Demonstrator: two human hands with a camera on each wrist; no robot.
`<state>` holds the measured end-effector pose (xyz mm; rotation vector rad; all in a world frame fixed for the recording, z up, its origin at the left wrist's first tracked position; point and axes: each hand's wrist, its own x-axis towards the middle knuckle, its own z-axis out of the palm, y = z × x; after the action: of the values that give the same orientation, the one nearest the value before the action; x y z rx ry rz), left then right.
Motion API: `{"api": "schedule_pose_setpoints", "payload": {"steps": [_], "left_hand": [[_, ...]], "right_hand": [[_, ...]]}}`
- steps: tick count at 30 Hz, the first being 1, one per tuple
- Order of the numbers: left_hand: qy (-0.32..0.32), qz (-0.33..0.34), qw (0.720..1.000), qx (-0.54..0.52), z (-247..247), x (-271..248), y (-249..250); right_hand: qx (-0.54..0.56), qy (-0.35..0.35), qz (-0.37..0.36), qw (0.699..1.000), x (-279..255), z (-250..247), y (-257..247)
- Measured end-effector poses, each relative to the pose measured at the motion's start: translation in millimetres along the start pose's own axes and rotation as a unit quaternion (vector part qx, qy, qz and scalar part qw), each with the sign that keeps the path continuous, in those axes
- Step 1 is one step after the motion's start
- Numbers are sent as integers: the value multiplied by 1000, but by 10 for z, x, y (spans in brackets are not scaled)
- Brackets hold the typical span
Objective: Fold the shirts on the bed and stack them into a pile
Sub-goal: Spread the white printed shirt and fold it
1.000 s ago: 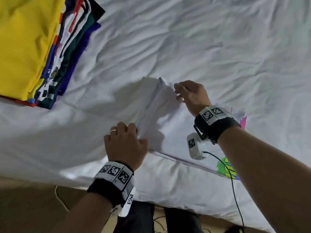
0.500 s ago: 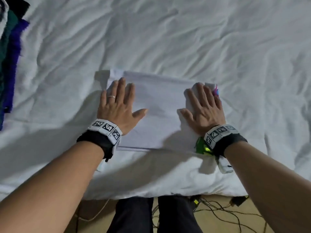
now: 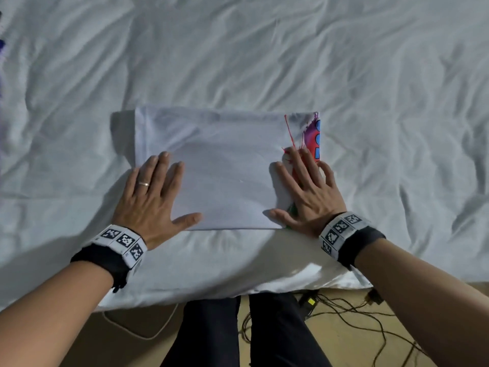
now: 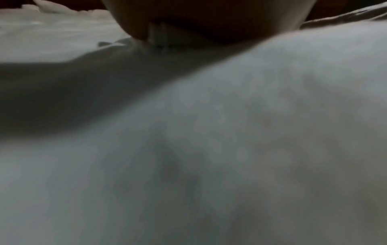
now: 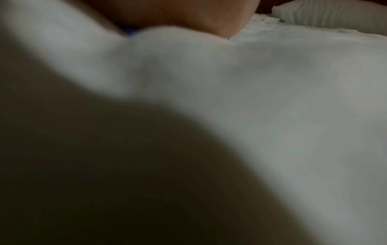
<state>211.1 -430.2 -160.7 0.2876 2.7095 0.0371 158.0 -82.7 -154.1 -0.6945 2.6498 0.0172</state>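
Observation:
A folded white shirt (image 3: 227, 168) lies as a flat rectangle on the bed near its front edge, with a red, purple and blue print showing at its right end. My left hand (image 3: 156, 192) lies flat on the shirt's left end, fingers straight and spread. My right hand (image 3: 304, 192) presses flat on the right end, partly over the print. Both wrist views are dim and blurred, showing only white cloth (image 4: 251, 132) close up and the underside of a hand (image 5: 178, 13).
The wrinkled white bedsheet (image 3: 264, 49) stretches far and to both sides. A sliver of dark shirts (image 3: 1, 46) shows at the left edge. Below the bed edge are my dark trouser legs (image 3: 246, 335) and cables (image 3: 344, 311) on the floor.
One second ago both hands gripped the shirt's edge mid-fold. The fold then came down. Since half a second ago the flat hands have slid toward the near edge, uncovering the print.

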Motion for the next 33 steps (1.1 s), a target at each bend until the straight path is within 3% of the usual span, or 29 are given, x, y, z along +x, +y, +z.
{"api": "schedule_pose_setpoints", "payload": {"steps": [4, 10, 12, 16, 23, 26, 28, 30, 33], "left_hand": [[-10, 11, 1000, 26, -189, 72, -73], [161, -21, 986, -28, -627, 727, -195], [142, -27, 989, -40, -675, 968, -237], [55, -41, 997, -24, -722, 1319, -291], [11, -35, 999, -10, -875, 1306, -250], [23, -2, 999, -41, -1069, 1141, -335], [51, 14, 996, -69, -1270, 1004, -376], [113, 40, 989, -92, -1515, 859, -409], [188, 62, 975, -103, -1877, 618, -436]], "right_hand": [[-22, -25, -31, 999, -24, -151, 167], [44, 78, 6, 996, 584, -565, 399], [46, 71, 16, 996, 839, -650, 435], [28, -11, 18, 999, 1173, -751, 468], [75, -87, 27, 993, 1285, -836, 515], [146, -49, 8, 988, 1160, -1043, 517], [168, -43, 33, 984, 1078, -1263, 489], [176, -16, 35, 984, 993, -1498, 482], [191, 81, 1, 978, 832, -1842, 478]]}}
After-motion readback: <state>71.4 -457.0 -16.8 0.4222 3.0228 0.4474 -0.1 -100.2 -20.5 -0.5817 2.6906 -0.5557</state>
